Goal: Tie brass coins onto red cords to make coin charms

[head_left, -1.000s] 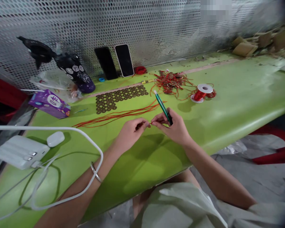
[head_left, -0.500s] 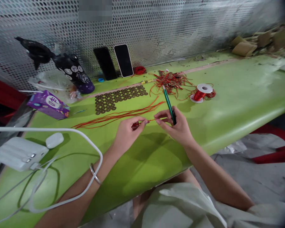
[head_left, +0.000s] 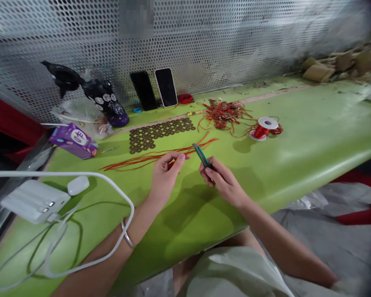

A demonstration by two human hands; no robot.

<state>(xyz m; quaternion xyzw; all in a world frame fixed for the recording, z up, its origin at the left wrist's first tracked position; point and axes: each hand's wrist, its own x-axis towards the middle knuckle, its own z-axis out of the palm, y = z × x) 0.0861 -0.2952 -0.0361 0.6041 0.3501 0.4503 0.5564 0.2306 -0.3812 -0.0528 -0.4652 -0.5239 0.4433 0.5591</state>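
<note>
My left hand [head_left: 167,173] is closed in a pinch on red cord [head_left: 171,165], most of which the fingers hide. Wrapped round a green utility knife [head_left: 200,155], my right hand [head_left: 218,177] keeps the blade end tilted up and left, a short gap from the left fingertips. Just beyond the hands, a bundle of loose red cords [head_left: 136,160] lies on the green table [head_left: 284,173]. Behind it are rows of brown, round, coin-like pieces [head_left: 160,130]. A tangled heap of red cord with pieces [head_left: 224,113] and a spool of red thread [head_left: 261,131] lie farther right.
Two phones, one black [head_left: 144,91] and one white-edged [head_left: 166,87], lean on the perforated metal panel [head_left: 222,45]. At left stand a dark bottle [head_left: 108,105] and a purple carton [head_left: 74,140]. A white power bank [head_left: 34,201] and its cable [head_left: 111,187] lie near my left forearm.
The knife has swung from upright behind the right fingers to a forward grip, its tip now near the left hand. My right fingers have come off the cord end. The view has shifted slightly.
</note>
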